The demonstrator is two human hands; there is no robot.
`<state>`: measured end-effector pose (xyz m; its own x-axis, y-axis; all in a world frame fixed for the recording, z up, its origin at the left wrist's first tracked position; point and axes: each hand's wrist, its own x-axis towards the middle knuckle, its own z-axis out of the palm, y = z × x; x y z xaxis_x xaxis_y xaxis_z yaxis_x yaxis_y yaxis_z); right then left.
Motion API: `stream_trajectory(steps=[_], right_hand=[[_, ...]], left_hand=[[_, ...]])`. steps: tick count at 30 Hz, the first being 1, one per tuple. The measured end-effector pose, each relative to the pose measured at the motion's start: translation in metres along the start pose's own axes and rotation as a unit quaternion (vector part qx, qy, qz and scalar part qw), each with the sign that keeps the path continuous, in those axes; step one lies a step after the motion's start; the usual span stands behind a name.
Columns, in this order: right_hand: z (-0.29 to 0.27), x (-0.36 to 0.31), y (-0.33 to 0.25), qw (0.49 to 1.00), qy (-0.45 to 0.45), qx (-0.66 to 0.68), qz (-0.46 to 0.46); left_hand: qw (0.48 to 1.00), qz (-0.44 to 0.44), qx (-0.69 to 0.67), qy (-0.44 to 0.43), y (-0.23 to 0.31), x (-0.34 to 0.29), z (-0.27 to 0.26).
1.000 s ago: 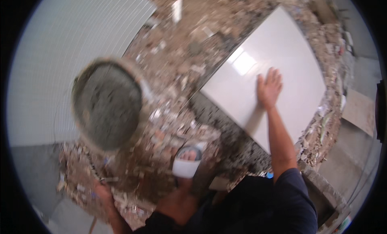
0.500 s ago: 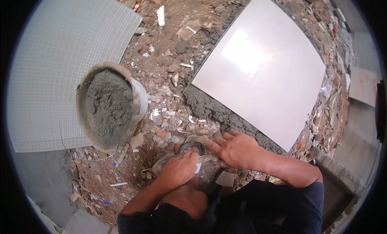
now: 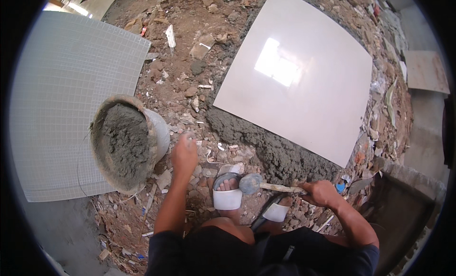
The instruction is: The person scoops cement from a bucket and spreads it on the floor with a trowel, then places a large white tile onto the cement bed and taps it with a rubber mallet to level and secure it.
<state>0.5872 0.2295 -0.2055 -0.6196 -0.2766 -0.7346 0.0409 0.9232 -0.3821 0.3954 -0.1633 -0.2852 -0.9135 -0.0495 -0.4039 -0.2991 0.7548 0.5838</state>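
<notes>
A mallet lies across in front of my feet, its round grey head (image 3: 250, 183) to the left and its pale, worn handle (image 3: 280, 187) to the right. My right hand (image 3: 322, 193) is closed round the handle's end. Raised between the bucket and the slippers, my left hand (image 3: 184, 155) has its fingers curled in. Its blurred fingertips hide what they hold, if anything. Beyond the hands, a large glossy white tile (image 3: 294, 86) rests over grey mortar (image 3: 285, 157), which shows along its near edge. On the left stands a bucket (image 3: 160, 133) of wet mortar.
Broken rubble (image 3: 166, 90) covers the ground. A sheet with a grid pattern (image 3: 61, 105) spreads behind the bucket at left. My feet wear slippers with white straps (image 3: 227, 199). At right are a dark recess with a raised edge (image 3: 403, 181) and a pale slab (image 3: 425, 71).
My hands have parted: the left moved up toward the bucket, the right drew back rightward with the mallet. The mallet's head has come right from under my left hand.
</notes>
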Motion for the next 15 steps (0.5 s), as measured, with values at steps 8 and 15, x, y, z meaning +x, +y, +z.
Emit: stream_trajectory(steps=[8,15], right_hand=[[0.022,0.016,0.013,0.997,-0.066,-0.006,0.036],[0.023,0.025,0.007,0.999,-0.005,-0.027,0.033]], left_hand=[[0.987,0.113,0.009,0.116,0.003,-0.007,-0.008],[0.98,0.176,0.036,0.081,0.021,0.026,0.036]])
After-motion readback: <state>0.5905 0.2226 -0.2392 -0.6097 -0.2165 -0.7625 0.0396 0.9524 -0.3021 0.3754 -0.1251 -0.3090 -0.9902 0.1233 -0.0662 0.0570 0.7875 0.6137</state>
